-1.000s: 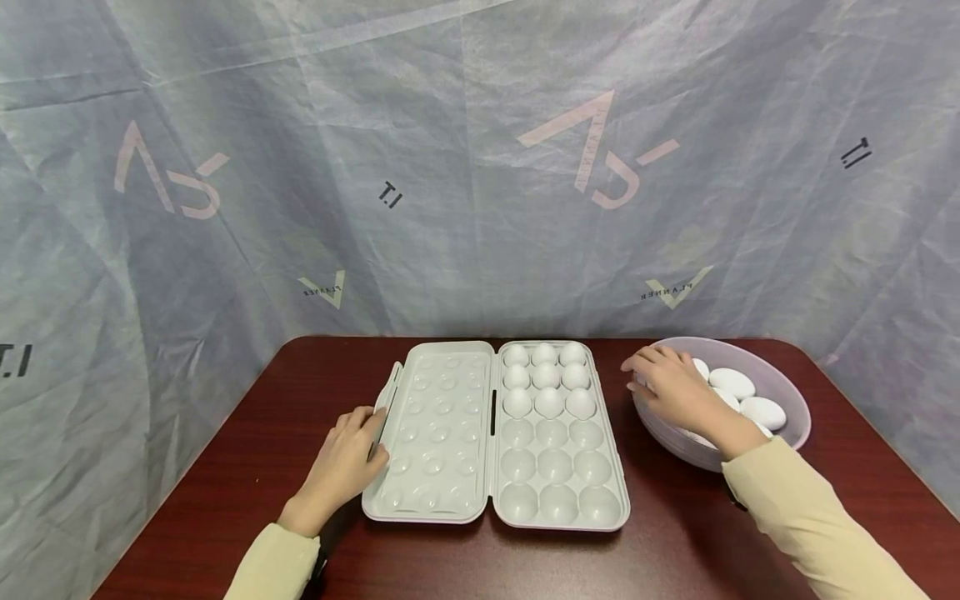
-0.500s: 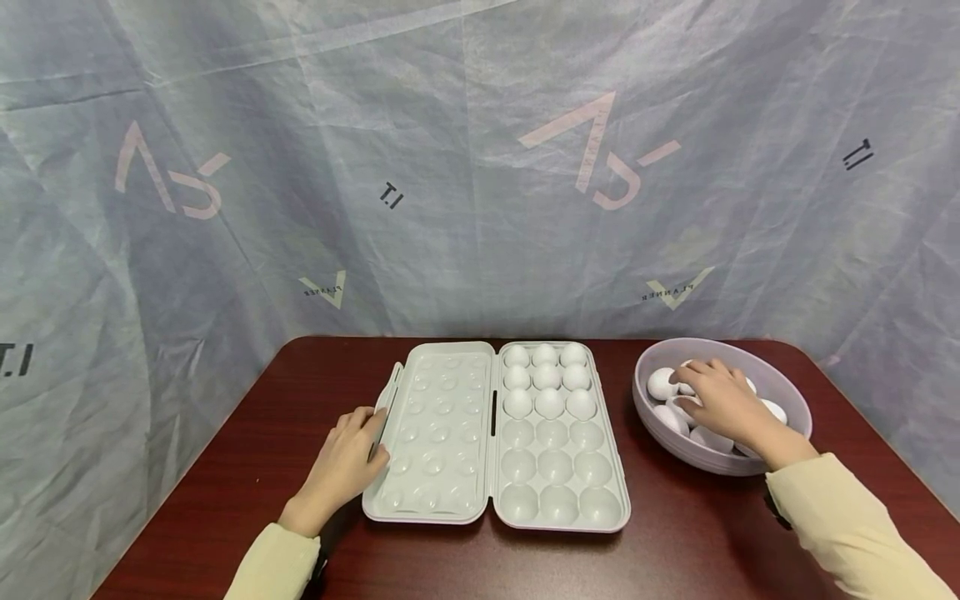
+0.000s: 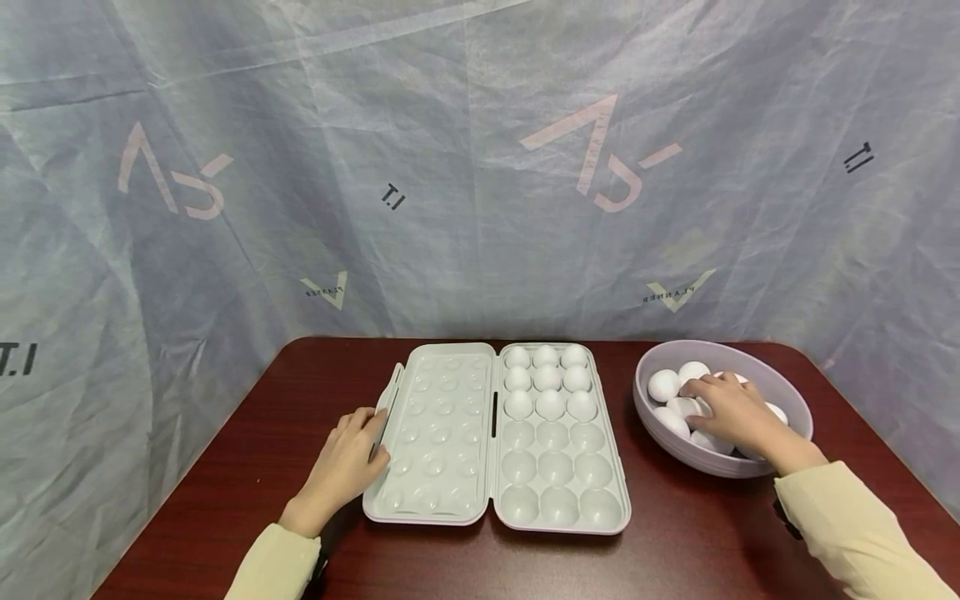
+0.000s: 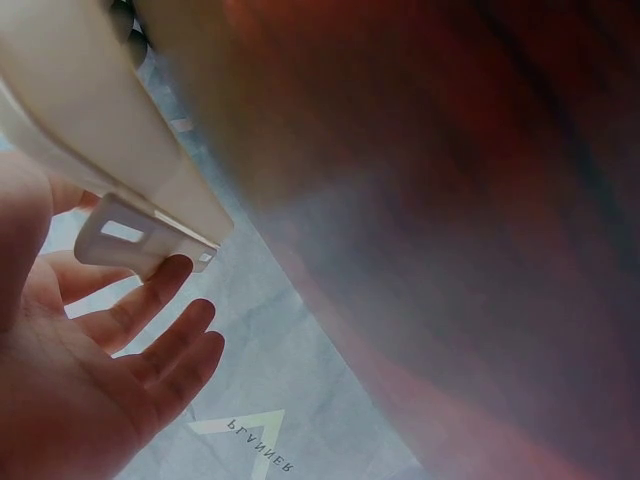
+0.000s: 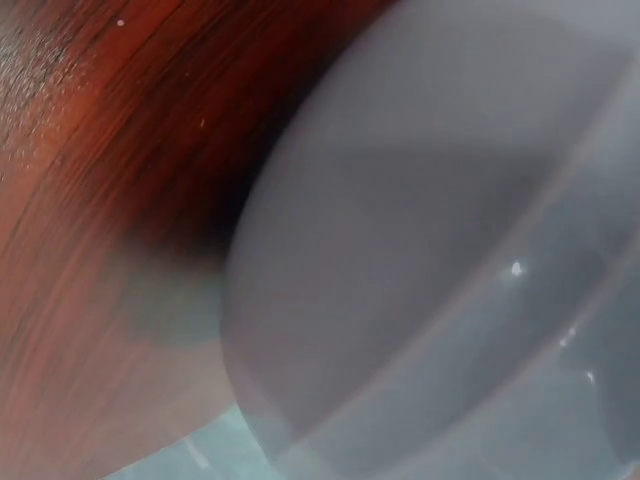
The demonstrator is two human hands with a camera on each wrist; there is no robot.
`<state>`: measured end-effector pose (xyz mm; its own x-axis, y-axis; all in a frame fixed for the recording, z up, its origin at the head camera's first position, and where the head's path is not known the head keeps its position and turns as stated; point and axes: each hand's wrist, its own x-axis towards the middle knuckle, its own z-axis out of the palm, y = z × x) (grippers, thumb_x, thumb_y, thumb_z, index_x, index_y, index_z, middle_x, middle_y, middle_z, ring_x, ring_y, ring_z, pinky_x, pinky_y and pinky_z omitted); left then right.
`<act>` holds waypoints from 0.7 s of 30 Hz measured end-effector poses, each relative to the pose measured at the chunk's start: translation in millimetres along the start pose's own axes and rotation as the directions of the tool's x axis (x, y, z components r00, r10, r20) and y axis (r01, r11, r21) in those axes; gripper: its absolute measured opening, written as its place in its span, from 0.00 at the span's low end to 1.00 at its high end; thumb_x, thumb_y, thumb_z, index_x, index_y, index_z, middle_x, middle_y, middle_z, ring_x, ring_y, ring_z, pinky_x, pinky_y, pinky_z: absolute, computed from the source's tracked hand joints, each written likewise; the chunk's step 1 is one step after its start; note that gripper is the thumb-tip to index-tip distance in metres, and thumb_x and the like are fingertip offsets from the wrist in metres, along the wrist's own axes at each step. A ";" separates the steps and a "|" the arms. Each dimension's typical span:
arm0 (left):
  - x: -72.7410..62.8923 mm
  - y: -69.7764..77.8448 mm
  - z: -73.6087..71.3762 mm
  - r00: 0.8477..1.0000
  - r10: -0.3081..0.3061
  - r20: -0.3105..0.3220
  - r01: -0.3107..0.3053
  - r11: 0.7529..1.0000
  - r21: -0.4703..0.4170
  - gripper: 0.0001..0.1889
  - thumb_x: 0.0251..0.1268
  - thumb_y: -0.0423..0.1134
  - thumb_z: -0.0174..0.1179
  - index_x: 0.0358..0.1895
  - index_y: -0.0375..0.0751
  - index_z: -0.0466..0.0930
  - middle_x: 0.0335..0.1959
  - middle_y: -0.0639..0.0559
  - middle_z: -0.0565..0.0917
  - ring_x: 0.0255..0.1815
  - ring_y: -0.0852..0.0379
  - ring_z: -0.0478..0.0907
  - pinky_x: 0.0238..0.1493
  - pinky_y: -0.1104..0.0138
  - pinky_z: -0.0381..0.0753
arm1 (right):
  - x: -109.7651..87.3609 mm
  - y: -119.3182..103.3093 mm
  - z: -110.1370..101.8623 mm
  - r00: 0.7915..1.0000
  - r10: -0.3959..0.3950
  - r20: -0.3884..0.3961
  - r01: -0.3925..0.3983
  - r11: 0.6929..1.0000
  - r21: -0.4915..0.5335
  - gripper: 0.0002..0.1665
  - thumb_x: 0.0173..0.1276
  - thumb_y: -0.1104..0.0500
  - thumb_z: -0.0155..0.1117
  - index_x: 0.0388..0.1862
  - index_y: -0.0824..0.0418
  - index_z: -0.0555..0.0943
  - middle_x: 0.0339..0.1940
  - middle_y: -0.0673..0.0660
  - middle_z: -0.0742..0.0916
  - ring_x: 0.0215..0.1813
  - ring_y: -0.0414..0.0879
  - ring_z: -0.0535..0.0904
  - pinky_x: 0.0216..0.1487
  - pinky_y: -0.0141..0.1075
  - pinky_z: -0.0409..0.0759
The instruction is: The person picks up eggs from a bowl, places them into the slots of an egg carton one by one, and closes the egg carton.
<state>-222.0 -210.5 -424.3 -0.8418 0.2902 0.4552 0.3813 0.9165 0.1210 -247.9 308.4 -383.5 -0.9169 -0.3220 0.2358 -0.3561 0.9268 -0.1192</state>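
Observation:
An open white plastic egg carton lies on the table, its lid half on the left. Eggs fill the three far rows of the right half; the nearer cups hold none. My left hand holds the lid's outer edge, thumb on one side and fingertips at the slotted latch flap. On the right, a pale purple bowl contains several white eggs. Reaching down into it, my right hand has its fingers and thumb around an egg, partly hidden by the hand.
The dark red wooden table carries the carton in the middle and the bowl near its right side. A grey printed cloth hangs behind the far edge. In the right wrist view, the bowl's outer wall covers most of the picture.
My right hand has moved right from the bowl's left rim to the eggs inside, then slightly lower, fingers closing on one. My left hand and the carton stay put.

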 end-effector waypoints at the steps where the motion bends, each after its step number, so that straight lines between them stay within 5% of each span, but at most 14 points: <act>1: 0.0 -0.1 0.1 1.000 0.000 0.000 0.000 1.000 0.000 0.24 0.49 0.33 0.58 0.54 0.31 0.75 0.47 0.38 0.76 0.48 0.38 0.73 0.42 0.49 0.73 | 0.3 0.5 0.7 1.000 0.001 0.003 -0.001 1.000 0.003 0.19 0.46 0.58 0.70 0.40 0.59 0.80 0.40 0.60 0.83 0.43 0.61 0.72 0.37 0.55 0.65; 21: -0.5 -1.0 0.9 1.000 -0.008 0.004 0.008 1.000 -0.005 0.24 0.50 0.33 0.58 0.54 0.32 0.75 0.47 0.38 0.76 0.49 0.38 0.72 0.42 0.49 0.73 | 6.7 0.7 6.4 0.996 0.029 0.086 -0.030 0.999 0.010 0.21 0.45 0.58 0.68 0.42 0.58 0.79 0.39 0.58 0.84 0.44 0.61 0.72 0.37 0.56 0.63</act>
<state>-222.3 -211.4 -425.5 -0.8464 0.2837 0.4507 0.3762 0.9175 0.1288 -255.5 305.7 -388.2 -0.9391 -0.3101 0.1482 -0.3299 0.9342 -0.1357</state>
